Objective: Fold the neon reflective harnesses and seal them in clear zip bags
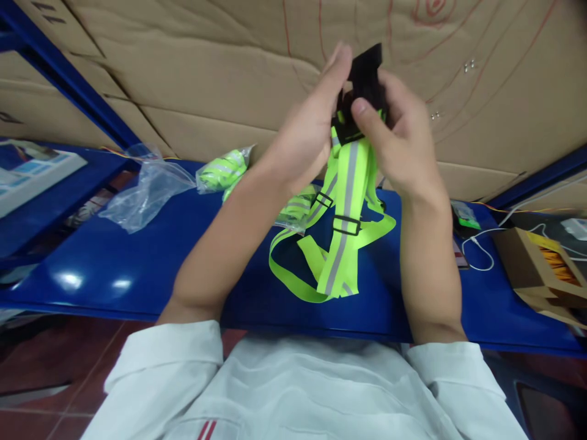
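Note:
A neon yellow-green reflective strap vest (pixel 347 177) with a grey stripe hangs from my two hands over a blue shelf. Its black upper part (pixel 367 76) is gathered between them, and its lower loops reach down to the shelf surface. My left hand (pixel 307 131) grips the bundle from the left, its fingertips partly hidden behind the straps. From the other side my right hand (pixel 406 131) is closed on the black part, thumb pressed on its front. A black slider buckle (pixel 347 225) sits on the front strap.
Yellow-green straps in a clear bag (pixel 222 171) lie left of my hands, beside a crumpled clear plastic bag (pixel 149 189). Another bagged bundle (pixel 296 211) is behind my left forearm. On the right are a white cable (pixel 481 260) and an open cardboard box (pixel 527 260). Cardboard (pixel 206 79) backs the shelf.

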The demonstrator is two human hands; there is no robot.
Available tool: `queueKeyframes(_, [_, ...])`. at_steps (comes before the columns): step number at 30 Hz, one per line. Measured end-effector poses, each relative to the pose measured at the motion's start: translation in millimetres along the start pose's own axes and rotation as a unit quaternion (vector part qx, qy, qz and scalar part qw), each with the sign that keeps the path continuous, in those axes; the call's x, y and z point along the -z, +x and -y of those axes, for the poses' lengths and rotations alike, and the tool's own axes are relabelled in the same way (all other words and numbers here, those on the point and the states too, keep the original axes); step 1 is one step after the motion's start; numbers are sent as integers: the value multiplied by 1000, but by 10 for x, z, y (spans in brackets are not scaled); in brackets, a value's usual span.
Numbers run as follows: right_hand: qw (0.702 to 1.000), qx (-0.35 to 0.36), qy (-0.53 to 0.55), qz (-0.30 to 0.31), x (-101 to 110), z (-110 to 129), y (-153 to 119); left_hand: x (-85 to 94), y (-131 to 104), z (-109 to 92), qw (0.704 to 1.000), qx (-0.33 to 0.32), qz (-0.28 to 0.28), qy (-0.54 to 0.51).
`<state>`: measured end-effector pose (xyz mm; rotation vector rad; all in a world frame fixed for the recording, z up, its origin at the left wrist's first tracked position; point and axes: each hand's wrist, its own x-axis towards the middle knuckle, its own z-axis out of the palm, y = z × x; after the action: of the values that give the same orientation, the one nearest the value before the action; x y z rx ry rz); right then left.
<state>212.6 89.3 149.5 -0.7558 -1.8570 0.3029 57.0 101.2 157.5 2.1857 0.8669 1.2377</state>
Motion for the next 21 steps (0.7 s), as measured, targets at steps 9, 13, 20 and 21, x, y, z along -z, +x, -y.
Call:
queueKeyframes(9, [983, -109, 84, -119, -68, 420, -124, 450, -295, -150, 983, -166, 80, -1])
queueKeyframes(13, [987, -101, 82, -97, -106, 488, -86, 303, -313, -161, 962, -130, 95, 219])
queueKeyframes(20, [963, -15, -22, -269, -342, 623, -91, 196, -216, 75, 980, -70, 131, 131])
queueKeyframes(21, [963, -3, -62, -261, -320, 602, -95, 198, -215, 88, 982, -71, 130, 114])
